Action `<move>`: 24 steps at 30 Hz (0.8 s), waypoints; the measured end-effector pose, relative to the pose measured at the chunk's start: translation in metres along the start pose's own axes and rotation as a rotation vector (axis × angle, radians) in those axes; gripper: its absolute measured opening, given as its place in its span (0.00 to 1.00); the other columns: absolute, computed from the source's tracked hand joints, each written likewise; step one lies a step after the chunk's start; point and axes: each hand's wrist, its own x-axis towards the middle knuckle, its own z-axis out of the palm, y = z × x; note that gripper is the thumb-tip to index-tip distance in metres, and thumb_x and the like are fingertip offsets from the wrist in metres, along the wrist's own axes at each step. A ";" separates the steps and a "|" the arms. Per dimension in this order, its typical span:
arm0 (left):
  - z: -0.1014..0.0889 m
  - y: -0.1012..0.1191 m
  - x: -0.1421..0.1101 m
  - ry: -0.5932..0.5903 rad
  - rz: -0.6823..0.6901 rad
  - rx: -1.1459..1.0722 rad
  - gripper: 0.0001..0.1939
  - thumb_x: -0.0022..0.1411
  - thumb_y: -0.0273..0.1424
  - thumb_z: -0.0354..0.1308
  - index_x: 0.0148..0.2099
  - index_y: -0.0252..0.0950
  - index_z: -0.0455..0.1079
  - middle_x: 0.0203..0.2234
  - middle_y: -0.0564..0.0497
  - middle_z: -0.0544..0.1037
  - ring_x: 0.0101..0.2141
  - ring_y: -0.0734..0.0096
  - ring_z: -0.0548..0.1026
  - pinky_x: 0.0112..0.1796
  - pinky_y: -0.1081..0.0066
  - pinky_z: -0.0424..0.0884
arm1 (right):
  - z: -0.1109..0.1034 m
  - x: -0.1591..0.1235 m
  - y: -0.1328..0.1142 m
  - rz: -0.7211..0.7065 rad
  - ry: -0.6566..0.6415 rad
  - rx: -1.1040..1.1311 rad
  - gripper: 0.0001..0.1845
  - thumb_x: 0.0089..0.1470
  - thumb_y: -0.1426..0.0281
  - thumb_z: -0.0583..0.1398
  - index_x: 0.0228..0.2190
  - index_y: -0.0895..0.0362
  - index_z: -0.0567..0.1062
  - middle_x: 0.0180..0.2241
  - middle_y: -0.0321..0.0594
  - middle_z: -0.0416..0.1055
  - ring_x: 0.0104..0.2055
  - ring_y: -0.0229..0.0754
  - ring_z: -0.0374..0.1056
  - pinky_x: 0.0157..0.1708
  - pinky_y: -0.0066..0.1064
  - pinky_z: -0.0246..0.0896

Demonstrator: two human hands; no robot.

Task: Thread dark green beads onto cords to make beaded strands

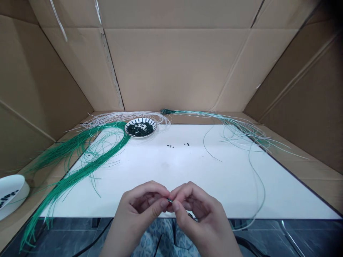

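Observation:
Near the front edge of the white board, my left hand (143, 208) and my right hand (200, 210) meet fingertip to fingertip. Between their thumbs and forefingers is a tiny dark, shiny piece (169, 200), pinched from both sides. It is too small for me to tell its exact kind. Another bit of dark material (190, 215) shows beneath the fingers of my right hand, partly hidden. A pale green cord (264, 192) loops down past the board's front edge towards my right wrist; its end is out of sight.
A striped dish (128, 131) of small dark pieces stands at the back left, beside green strands (88, 166) and white strands (118, 116). Loose dark bits (170, 146) lie mid-board (166, 171). Knotted strands (241, 125) stretch along the back right. A white bowl (23, 191) sits far left; cardboard walls (174, 67) enclose everything.

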 end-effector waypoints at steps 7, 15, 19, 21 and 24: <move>0.001 -0.001 0.000 0.004 0.036 0.021 0.11 0.45 0.40 0.81 0.28 0.42 0.86 0.24 0.55 0.83 0.27 0.74 0.80 0.31 0.80 0.76 | 0.003 -0.001 -0.002 -0.004 0.039 -0.004 0.07 0.46 0.71 0.70 0.23 0.53 0.76 0.29 0.36 0.82 0.34 0.42 0.77 0.39 0.28 0.74; -0.002 -0.003 0.001 -0.003 0.075 0.109 0.10 0.48 0.38 0.79 0.29 0.40 0.85 0.24 0.52 0.82 0.28 0.69 0.79 0.32 0.75 0.76 | 0.004 -0.001 0.000 -0.028 0.060 -0.032 0.07 0.48 0.68 0.70 0.24 0.53 0.76 0.29 0.37 0.82 0.34 0.43 0.78 0.38 0.29 0.75; -0.001 -0.005 0.000 0.017 0.241 0.163 0.04 0.52 0.29 0.76 0.30 0.43 0.85 0.26 0.53 0.82 0.30 0.71 0.78 0.33 0.78 0.75 | 0.002 -0.002 0.000 -0.031 0.051 -0.047 0.08 0.49 0.67 0.70 0.24 0.54 0.76 0.29 0.38 0.81 0.34 0.43 0.78 0.37 0.30 0.75; -0.001 -0.007 0.000 0.010 0.327 0.196 0.07 0.54 0.25 0.74 0.30 0.44 0.86 0.26 0.53 0.82 0.31 0.70 0.78 0.34 0.79 0.74 | 0.002 -0.002 0.000 -0.020 0.059 -0.033 0.08 0.49 0.68 0.69 0.24 0.53 0.75 0.29 0.37 0.81 0.33 0.43 0.78 0.37 0.29 0.74; -0.003 -0.010 -0.001 -0.024 0.377 0.221 0.09 0.55 0.23 0.72 0.31 0.44 0.86 0.26 0.53 0.82 0.32 0.69 0.78 0.34 0.78 0.74 | 0.003 -0.003 -0.002 0.017 0.069 -0.010 0.08 0.47 0.69 0.69 0.23 0.53 0.74 0.29 0.36 0.81 0.33 0.41 0.77 0.36 0.27 0.73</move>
